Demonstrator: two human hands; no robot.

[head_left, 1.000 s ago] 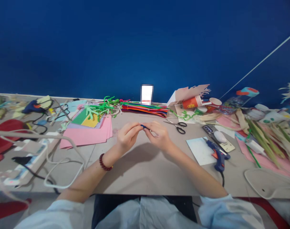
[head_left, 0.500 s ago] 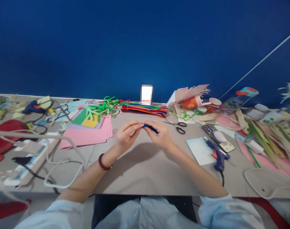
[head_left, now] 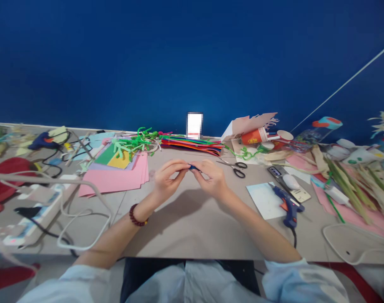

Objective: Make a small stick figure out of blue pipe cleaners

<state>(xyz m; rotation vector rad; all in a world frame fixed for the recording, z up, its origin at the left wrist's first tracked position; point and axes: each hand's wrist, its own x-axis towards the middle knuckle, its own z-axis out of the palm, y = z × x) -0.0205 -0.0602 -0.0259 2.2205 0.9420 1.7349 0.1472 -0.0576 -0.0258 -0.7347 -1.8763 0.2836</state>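
My left hand (head_left: pixel 167 180) and my right hand (head_left: pixel 211 179) meet above the middle of the grey table (head_left: pixel 192 223). Both pinch a small dark blue piece (head_left: pixel 193 167), probably a pipe cleaner, between their fingertips. Most of the piece is hidden by my fingers. A red bead bracelet (head_left: pixel 135 216) circles my left wrist.
Coloured paper sheets (head_left: pixel 116 172) lie to the left, green pipe cleaners (head_left: pixel 135 143) and a coloured bundle (head_left: pixel 192 144) behind. Scissors (head_left: pixel 234 166), a blue glue gun (head_left: pixel 286 206) and a white card (head_left: pixel 264 200) lie to the right. A power strip with cables (head_left: pixel 43 206) sits far left.
The blue piece showed longer past my right fingers half a second ago; now only a short bit shows between the fingertips. The hands stayed in place.
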